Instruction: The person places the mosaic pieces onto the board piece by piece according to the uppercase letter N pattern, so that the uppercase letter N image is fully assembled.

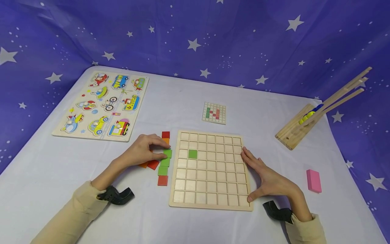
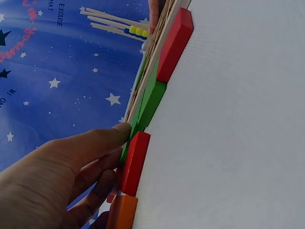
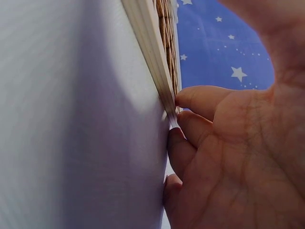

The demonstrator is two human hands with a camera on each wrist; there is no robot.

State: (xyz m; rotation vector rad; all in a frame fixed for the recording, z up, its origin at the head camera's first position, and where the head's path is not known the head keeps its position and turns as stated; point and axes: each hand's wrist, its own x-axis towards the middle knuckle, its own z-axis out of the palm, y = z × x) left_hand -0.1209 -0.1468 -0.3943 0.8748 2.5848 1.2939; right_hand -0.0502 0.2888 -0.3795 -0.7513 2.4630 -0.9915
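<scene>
My left hand point(image 1: 145, 148) pinches a green square tile point(image 1: 168, 154) between thumb and fingers, at the left side of the wooden grid board point(image 1: 211, 207). Below that tile, more green tiles point(image 1: 163, 170) and a red tile point(image 1: 163, 180) form a column; another red tile point(image 1: 166, 135) lies at its top. In the left wrist view, the thumb point(image 2: 121, 130) reaches the green tile's edge. One green tile point(image 1: 193, 154) sits in a cell of the board. Against the board's right edge rests my right hand point(image 1: 268, 178), fingers and thumb spread apart.
Behind the board lies a small pattern card point(image 1: 214, 113). A vehicle peg puzzle point(image 1: 83, 126) is at the back left. To the right stand a wooden bead rack point(image 1: 287, 140) with tall rods and a pink block point(image 1: 313, 181). Loose red and orange tiles point(image 1: 153, 164) lie beneath the left hand.
</scene>
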